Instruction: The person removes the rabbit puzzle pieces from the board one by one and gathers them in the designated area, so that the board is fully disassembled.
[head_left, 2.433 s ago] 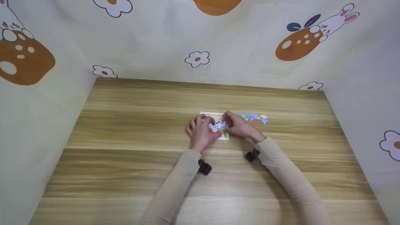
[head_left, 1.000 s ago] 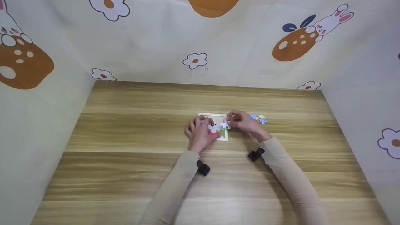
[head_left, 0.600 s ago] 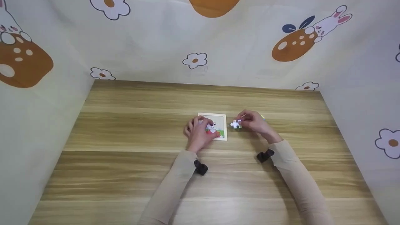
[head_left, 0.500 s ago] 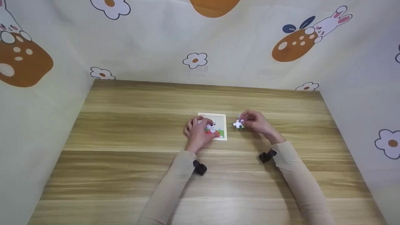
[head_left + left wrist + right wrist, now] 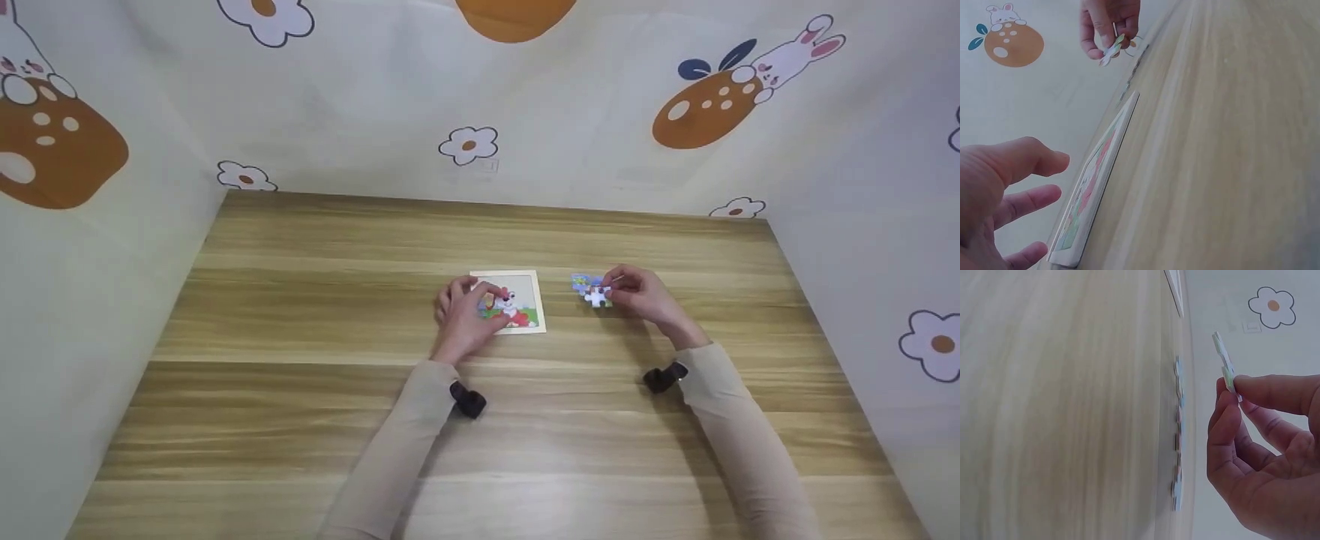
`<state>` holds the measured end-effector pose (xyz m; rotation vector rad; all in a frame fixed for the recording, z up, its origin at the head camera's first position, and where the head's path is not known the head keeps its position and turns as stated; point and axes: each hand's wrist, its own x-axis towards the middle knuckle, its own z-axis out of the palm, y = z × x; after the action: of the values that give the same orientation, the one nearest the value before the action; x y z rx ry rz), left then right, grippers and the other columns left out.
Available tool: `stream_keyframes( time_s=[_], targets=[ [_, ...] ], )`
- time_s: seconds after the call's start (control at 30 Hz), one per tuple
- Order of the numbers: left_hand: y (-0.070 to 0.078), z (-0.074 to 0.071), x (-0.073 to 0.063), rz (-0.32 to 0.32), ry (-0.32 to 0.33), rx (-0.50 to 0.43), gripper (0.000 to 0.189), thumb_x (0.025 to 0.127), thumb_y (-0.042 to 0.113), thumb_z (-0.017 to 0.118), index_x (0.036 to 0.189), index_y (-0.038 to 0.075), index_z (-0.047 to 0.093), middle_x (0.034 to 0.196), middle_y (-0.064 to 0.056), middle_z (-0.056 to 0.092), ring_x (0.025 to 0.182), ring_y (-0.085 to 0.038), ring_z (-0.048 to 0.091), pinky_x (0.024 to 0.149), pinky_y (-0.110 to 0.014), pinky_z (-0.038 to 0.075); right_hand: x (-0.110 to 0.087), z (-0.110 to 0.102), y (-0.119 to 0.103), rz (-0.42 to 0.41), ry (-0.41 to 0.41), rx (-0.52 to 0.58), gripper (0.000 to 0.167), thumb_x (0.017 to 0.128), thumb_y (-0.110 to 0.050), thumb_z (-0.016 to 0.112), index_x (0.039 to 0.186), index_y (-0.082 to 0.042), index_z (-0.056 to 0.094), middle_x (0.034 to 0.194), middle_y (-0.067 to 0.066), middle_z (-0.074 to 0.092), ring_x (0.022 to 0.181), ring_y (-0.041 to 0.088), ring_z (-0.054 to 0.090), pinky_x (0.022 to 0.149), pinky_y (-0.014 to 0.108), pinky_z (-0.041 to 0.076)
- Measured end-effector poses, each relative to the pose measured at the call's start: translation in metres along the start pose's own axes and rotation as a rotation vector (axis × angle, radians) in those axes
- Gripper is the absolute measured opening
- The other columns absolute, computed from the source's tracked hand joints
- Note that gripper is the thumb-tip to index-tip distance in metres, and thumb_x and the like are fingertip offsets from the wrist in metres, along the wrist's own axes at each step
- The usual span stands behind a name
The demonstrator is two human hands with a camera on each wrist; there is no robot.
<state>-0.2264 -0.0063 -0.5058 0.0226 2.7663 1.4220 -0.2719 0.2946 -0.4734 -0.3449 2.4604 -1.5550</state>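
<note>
A square jigsaw tray (image 5: pixel 517 273) with a pale rim lies on the table, with pieces forming a cartoon rabbit picture (image 5: pixel 511 309) in its lower part. The upper part shows a bare pale backing. My left hand (image 5: pixel 466 315) hovers over the tray's left side, covering some of it; in the left wrist view its fingers (image 5: pixel 1030 202) are spread and pinch nothing. To the tray's right, my right hand (image 5: pixel 645 296) pinches a puzzle piece (image 5: pixel 598 298) between thumb and fingertips, held above the table in the right wrist view.
Loose puzzle pieces (image 5: pixel 580 282) lie on the table behind the held piece; the right hand partly hides them. The right wrist view shows several pieces (image 5: pixel 1178 385) in a row. Patterned walls (image 5: pixel 375 112) bound the wooden table (image 5: pixel 337 300) at the back and sides.
The right hand has lifted a puzzle piece out of the tray and carried it right, over the loose pieces. The left hand has drawn slightly left, uncovering more of the rabbit picture.
</note>
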Motion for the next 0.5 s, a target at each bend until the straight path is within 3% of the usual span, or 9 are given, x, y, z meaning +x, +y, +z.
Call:
stream_keyframes(
  time_s=[0.2, 0.5],
  targets=[
    [-0.004, -0.007, 0.0, 0.021, 0.029, 0.002, 0.033, 0.072, 0.022, 0.082, 0.1, 0.016, 0.066, 0.134, -0.015, 0.041, 0.126, -0.039, 0.025, 0.105, -0.05, 0.014, -0.004, -0.009, 0.006, 0.018, 0.021, -0.048, 0.02, 0.087, 0.008, 0.06, 0.105, 0.015, 0.057, 0.1, 0.022, 0.061, 0.086, 0.016, 0.057, 0.072, 0.019, 0.046],
    [-0.01, -0.012, 0.0, 0.047, 0.028, 0.039, 0.03, 0.075, 0.019, 0.082, 0.103, 0.016, 0.07, 0.123, -0.013, 0.049, 0.12, -0.036, 0.031, 0.103, -0.048, 0.017, -0.012, -0.018, 0.01, 0.021, 0.055, -0.061, 0.02, 0.086, 0.009, 0.06, 0.104, 0.016, 0.057, 0.101, 0.024, 0.06, 0.09, 0.022, 0.056, 0.075, 0.019, 0.047]
  ],
)
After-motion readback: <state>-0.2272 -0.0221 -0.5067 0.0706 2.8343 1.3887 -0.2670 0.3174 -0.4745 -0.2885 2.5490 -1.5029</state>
